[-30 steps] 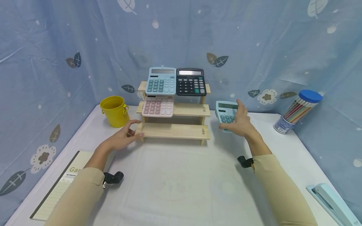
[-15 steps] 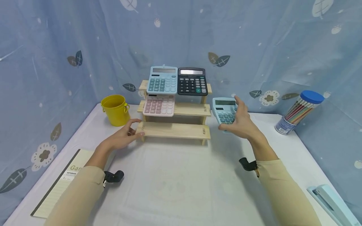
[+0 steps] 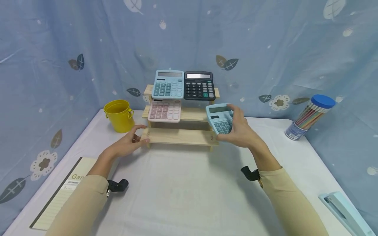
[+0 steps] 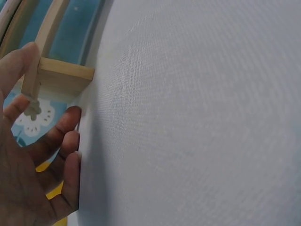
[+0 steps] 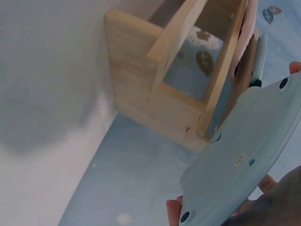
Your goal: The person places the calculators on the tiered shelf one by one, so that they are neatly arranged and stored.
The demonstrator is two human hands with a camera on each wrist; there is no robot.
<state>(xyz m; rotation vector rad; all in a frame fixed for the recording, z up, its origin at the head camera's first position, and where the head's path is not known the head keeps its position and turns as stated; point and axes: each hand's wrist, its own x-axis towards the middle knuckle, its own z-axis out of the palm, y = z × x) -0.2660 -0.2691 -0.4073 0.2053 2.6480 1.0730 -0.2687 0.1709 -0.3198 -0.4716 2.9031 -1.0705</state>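
Observation:
In the head view, a three-tier wooden shelf (image 3: 181, 136) stands at the back of the table. My left hand (image 3: 127, 143) grips the left end of its lowest board, thumb in front and index finger behind; the left wrist view shows the thumb (image 4: 21, 66) against the wood. My right hand (image 3: 240, 131) holds a light blue calculator (image 3: 218, 118), tilted, by its edges in front of the shelf's right end. Its underside (image 5: 244, 155) fills part of the right wrist view. On the top tier sit a blue calculator (image 3: 168, 84) and a black calculator (image 3: 199, 86); a pink calculator (image 3: 164, 111) leans on the middle tier.
A yellow bucket (image 3: 119, 116) stands left of the shelf. A notebook (image 3: 66, 193) lies under my left forearm. At the right are a tub of pencils (image 3: 308, 118) with a blue lid and a light blue stapler (image 3: 345, 211). Patterned blue cloth hangs behind the table.
My right hand has carried the light blue calculator leftward, from beside the shelf to its right end. My left hand stays at the lowest board.

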